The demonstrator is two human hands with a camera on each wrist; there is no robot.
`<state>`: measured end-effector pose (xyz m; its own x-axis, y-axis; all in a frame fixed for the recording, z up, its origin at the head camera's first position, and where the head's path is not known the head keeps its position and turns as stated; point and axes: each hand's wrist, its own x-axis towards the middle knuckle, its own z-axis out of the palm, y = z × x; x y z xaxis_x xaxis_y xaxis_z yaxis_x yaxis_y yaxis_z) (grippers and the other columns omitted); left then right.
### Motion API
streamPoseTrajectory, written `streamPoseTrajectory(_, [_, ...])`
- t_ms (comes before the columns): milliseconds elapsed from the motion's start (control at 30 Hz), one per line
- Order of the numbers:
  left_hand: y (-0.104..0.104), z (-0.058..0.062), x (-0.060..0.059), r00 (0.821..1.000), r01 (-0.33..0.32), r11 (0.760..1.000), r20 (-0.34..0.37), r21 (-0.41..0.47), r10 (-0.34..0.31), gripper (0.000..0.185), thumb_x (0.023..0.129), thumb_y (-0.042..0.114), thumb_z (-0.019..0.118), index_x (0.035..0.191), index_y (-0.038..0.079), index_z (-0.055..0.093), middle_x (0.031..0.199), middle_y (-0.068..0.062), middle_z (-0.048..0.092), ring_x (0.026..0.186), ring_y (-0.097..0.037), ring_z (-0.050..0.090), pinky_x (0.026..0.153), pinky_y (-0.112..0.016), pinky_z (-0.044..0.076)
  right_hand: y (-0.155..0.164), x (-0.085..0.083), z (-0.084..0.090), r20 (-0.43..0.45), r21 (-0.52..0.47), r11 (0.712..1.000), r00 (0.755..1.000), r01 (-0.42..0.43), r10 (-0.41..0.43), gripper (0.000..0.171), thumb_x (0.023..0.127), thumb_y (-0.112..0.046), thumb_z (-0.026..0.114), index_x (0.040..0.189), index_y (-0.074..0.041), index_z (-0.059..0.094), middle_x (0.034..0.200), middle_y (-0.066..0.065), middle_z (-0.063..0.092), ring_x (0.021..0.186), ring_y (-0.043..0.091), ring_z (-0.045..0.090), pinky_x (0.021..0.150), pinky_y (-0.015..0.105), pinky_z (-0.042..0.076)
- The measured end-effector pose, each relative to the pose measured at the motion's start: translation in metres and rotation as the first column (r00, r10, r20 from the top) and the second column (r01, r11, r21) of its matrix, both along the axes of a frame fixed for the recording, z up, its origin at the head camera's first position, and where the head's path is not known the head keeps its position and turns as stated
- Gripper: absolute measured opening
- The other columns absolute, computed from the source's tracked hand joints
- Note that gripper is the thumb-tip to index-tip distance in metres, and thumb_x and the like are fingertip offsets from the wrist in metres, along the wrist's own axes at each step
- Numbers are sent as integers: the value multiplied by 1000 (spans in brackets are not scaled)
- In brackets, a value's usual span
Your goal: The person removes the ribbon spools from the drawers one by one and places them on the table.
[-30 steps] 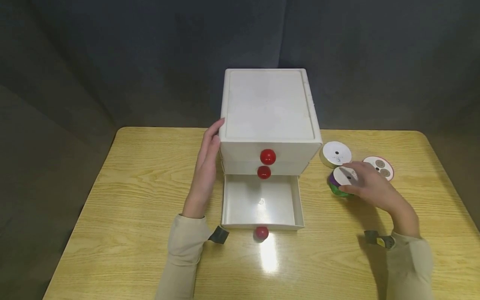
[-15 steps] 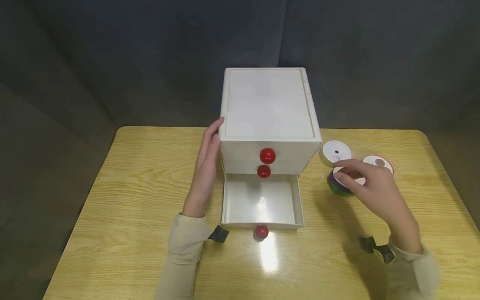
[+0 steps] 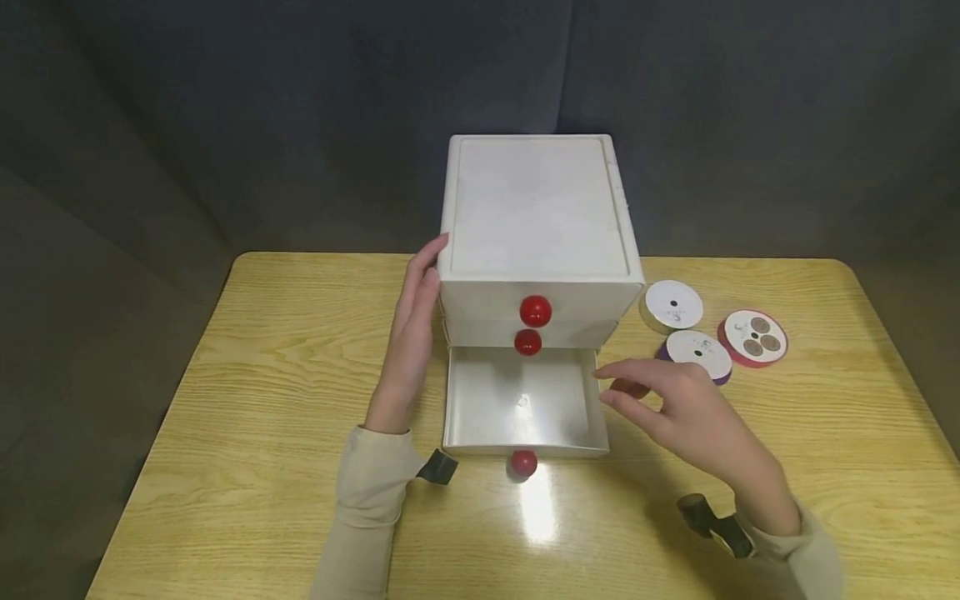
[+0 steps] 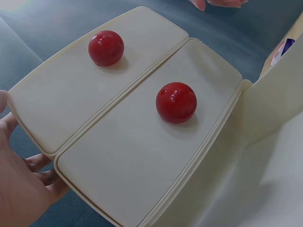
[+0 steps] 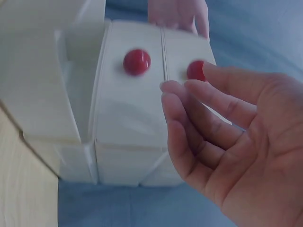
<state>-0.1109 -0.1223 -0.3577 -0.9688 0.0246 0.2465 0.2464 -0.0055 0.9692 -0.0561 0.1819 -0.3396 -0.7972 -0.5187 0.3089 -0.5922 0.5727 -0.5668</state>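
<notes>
A white drawer unit [image 3: 534, 208] with red ball knobs stands at the middle of the table. Its bottom drawer [image 3: 517, 404] is pulled out, with bare inner floor showing. My left hand [image 3: 405, 333] rests along the unit's left side, fingertips at the top edge. My right hand [image 3: 690, 412] hovers by the drawer's right wall, fingers loosely curved; the right wrist view shows nothing in the fingers [image 5: 177, 111]. Behind that hand lie a purple ribbon spool [image 3: 697, 350], a pale-edged spool [image 3: 672, 304] and a pink-edged spool [image 3: 753, 337].
The wooden table [image 3: 262, 400] extends to both sides of the unit. A dark curtain [image 3: 337, 125] hangs behind it. Small dark devices [image 3: 437, 467] are worn at both wrists.
My right hand has moved from the purple spool leftward and nearer, to beside the open drawer. The purple and pink spools are less covered now. My left hand stays put.
</notes>
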Motion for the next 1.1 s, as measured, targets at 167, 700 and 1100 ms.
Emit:
streamPoseTrajectory(167, [0,1,0,1000,-1,1000,2,-5,1,51,111,39,32,159,22,37,163,10,35,151,-6,29,124,-42,21,-18,7,-4,15,-19,995,995,-102,102,23,87,-2,79,108,-10,77,93,-9,75,82,2,67,68,32,58])
streamPoseTrajectory(700, [0,1,0,1000,-7,1000,18,-9,7,51,111,40,32,159,22,37,163,10,36,150,-6,29,124,-43,21,-61,27,-20,280,127,901,886,-415,369,15,98,-14,70,113,-11,74,97,-8,75,82,-2,64,76,25,57])
streamPoseTrajectory(1100, [1,2,1,1000,-7,1000,22,-3,7,51,111,38,33,159,21,37,163,9,36,150,-7,29,124,-43,21,-70,31,-36,429,206,864,836,-459,342,25,98,-16,70,122,-9,68,105,-3,69,79,1,57,78,28,57])
